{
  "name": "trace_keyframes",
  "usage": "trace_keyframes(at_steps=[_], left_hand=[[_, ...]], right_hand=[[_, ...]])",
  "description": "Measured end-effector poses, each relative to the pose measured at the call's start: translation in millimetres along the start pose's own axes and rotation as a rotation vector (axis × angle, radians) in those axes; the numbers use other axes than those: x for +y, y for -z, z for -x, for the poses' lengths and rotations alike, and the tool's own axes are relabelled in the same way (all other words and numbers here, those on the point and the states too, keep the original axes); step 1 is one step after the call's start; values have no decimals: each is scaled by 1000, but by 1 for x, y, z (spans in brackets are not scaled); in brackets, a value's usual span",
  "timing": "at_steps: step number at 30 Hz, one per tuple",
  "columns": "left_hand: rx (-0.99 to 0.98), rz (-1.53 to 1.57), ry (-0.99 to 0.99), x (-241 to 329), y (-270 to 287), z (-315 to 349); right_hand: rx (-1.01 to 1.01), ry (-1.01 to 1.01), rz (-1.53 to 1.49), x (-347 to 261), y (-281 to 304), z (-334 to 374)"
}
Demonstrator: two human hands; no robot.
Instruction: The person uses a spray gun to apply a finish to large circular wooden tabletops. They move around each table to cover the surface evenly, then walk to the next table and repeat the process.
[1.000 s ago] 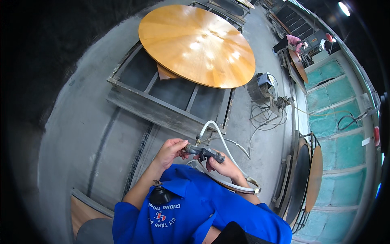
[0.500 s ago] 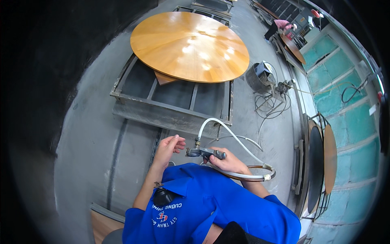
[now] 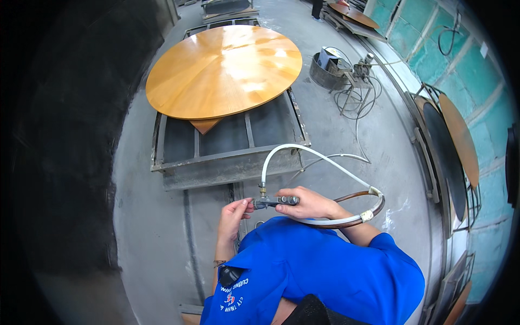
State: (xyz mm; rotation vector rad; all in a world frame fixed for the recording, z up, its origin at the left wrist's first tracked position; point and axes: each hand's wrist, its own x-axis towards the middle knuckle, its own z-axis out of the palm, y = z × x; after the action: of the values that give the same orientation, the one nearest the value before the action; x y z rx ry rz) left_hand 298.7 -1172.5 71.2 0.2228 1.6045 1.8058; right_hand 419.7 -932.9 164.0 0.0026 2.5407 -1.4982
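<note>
While the right hand [image 3: 307, 203] wrapped the grip of a dark metal spray gun [image 3: 271, 202], its forearm slanted up and inward from the lower right, the back of the hand turned largely toward the camera and the thumb laid along the near side of the gun. The trigger fingers could not be made out. The left hand [image 3: 234, 215] stood opposite, its forearm rising steeply from below, wrist nearly straight, thumb and fingers bent and drawn close together at the gun's nose; whether they pinched it or only lay beside it could not be told. The gun lay roughly level between the two hands, in front of the blue shirt [image 3: 330, 265], its nose toward the left. From the fitting on its upper side a white hose [image 3: 319, 166] arched up and over to the right, meeting a brown hose [image 3: 351, 195] at taped joins near the right forearm. Beyond the hands stood a metal frame [image 3: 233, 153], with a large round wooden tabletop [image 3: 216, 70] above it.
</note>
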Motion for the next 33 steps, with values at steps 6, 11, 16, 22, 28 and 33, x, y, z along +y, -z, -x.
trace_keyframes(at_steps=[6, 11, 16, 22, 28, 33], left_hand=[[-67, 46, 8, -3, -12, -4], [-121, -26, 28, -5, -13, -8], [-117, 3, 81, -9, -16, -9], [-88, 54, 57, -12, -23, -15], [-180, 108, 58, -11, -23, -17], [-276, 330, 114, -10, -22, -11]], right_hand=[[34, -10, 46, 9, -2, 3], [51, -8, 58, 16, -4, 5], [49, -50, 21, 16, -4, 9], [142, -89, -140, 24, -14, 12], [152, -53, -331, 33, -23, 15], [167, -27, -369, 32, -26, 18]])
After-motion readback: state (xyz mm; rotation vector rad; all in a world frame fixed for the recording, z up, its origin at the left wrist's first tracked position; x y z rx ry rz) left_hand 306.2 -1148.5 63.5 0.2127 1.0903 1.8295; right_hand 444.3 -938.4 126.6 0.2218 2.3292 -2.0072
